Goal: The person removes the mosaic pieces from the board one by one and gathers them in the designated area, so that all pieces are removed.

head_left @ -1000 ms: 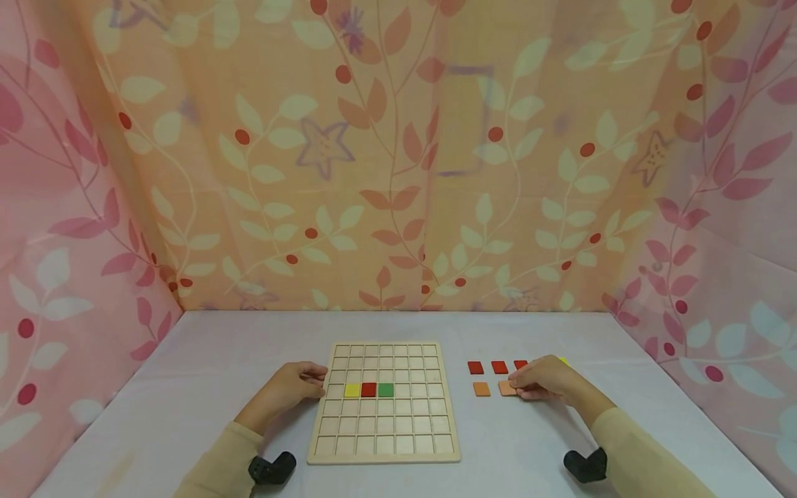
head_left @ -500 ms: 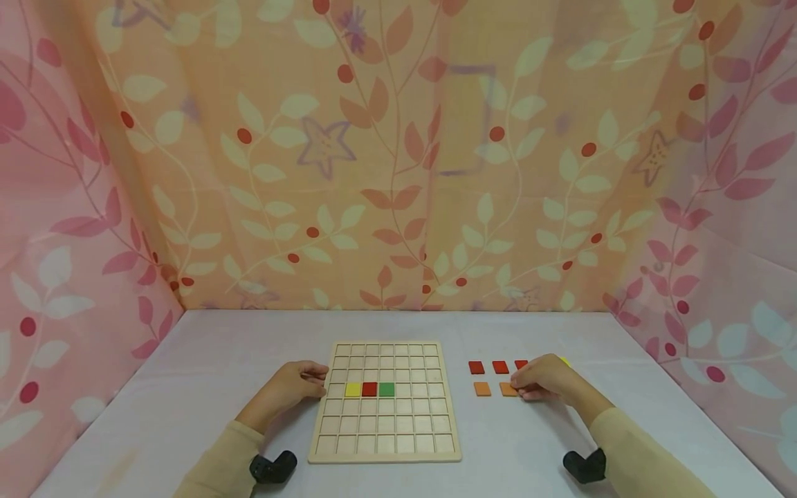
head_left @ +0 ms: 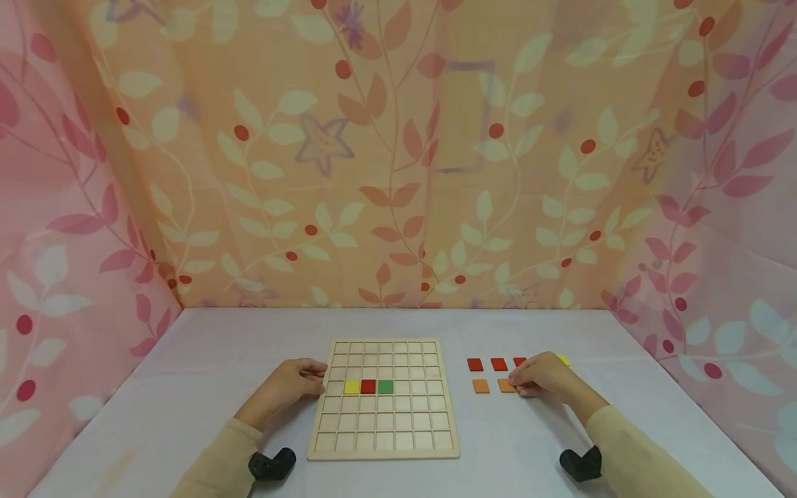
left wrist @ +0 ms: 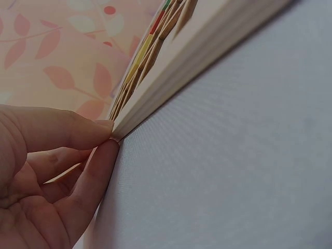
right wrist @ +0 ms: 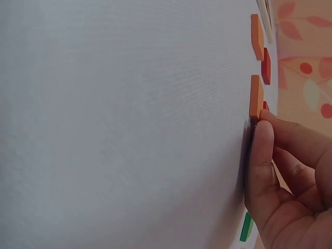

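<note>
A pale wooden grid board (head_left: 382, 443) lies flat on the white table. One row of it holds a yellow tile (head_left: 352, 387), a red tile (head_left: 368, 386) and a green tile (head_left: 385, 386) side by side. At the board's left edge, my left hand (head_left: 292, 382) pinches the rim; the left wrist view has the thumb (left wrist: 67, 129) and a fingertip at the board's side (left wrist: 176, 72). Right of the board, my right hand (head_left: 544, 373) pinches one end of an orange tile (head_left: 506, 386), also visible in the right wrist view, where the tile (right wrist: 255, 97) sits at the table surface.
Another orange tile (head_left: 481, 386) lies left of the right hand. Behind are red tiles (head_left: 475, 364), one partly covered by the hand, and a yellow tile (head_left: 563, 360). A green tile (right wrist: 246, 227) shows below the right hand. Patterned cloth (head_left: 398, 207) encloses the table.
The head view has shifted slightly. Both hands keep their places at the board edge and the orange tile.
</note>
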The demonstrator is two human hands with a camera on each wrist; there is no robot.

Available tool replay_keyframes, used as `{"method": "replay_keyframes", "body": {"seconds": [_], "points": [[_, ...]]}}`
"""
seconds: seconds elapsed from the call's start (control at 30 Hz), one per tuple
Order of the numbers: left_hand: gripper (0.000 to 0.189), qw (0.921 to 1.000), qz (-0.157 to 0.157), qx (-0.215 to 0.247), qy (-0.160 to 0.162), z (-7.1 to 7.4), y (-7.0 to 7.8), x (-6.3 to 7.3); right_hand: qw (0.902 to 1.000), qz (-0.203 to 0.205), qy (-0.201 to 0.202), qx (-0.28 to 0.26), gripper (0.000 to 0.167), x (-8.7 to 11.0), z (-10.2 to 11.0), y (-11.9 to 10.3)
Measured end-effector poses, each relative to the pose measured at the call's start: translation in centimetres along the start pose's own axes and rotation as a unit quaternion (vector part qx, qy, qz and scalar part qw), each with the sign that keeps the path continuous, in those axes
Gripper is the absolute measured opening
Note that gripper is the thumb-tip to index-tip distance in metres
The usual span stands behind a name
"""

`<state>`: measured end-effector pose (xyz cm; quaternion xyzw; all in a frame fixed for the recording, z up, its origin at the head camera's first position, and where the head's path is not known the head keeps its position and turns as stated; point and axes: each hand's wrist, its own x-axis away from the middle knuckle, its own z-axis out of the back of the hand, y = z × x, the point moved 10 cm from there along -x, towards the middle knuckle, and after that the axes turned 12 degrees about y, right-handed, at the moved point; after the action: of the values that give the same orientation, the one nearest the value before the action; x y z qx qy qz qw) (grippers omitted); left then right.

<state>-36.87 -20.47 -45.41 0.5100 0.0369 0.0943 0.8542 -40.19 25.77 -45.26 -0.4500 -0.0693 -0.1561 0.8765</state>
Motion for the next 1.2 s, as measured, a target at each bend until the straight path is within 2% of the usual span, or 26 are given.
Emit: {"method": "replay_keyframes", "body": {"seconds": [0.27, 0.43, 0.63, 0.73, 0.97, 1.2], "points": [[0.043, 1.0000, -0.006, -0.007, -0.001, 0.1, 0.3, 0.0, 1.0000, 0.000, -0.002, -0.009, 0.021, -0.2, -0.1, 0.1], [0.043, 1.0000, -0.007, 0.001, -0.001, 0.0, 0.3, 0.0, 0.9999, 0.007, 0.011, -0.009, 0.021, -0.1, 0.2, 0.0], [0.043, 0.9999, -0.010, 0.000, 0.002, 0.0, 0.1, -0.1, 0.9979, 0.048, 0.026, -0.034, 0.021, 1.1, 0.1, -2.1], [0.043, 1.0000, -0.009, -0.001, 0.001, 0.1, 0.0, 0.0, 0.9960, 0.068, 0.019, -0.056, 0.022, 2.0, -1.1, -3.6], [0.043, 0.9999, -0.015, 0.000, -0.002, 0.3, 0.6, -0.1, 0.9941, 0.087, -0.002, -0.066, 0.020, 3.7, -5.5, -7.2], [0.043, 0.9999, -0.012, 0.000, -0.007, 0.2, 0.6, 0.3, 0.9873, 0.108, -0.045, -0.107, 0.018, 4.2, -9.6, -9.0]]}}
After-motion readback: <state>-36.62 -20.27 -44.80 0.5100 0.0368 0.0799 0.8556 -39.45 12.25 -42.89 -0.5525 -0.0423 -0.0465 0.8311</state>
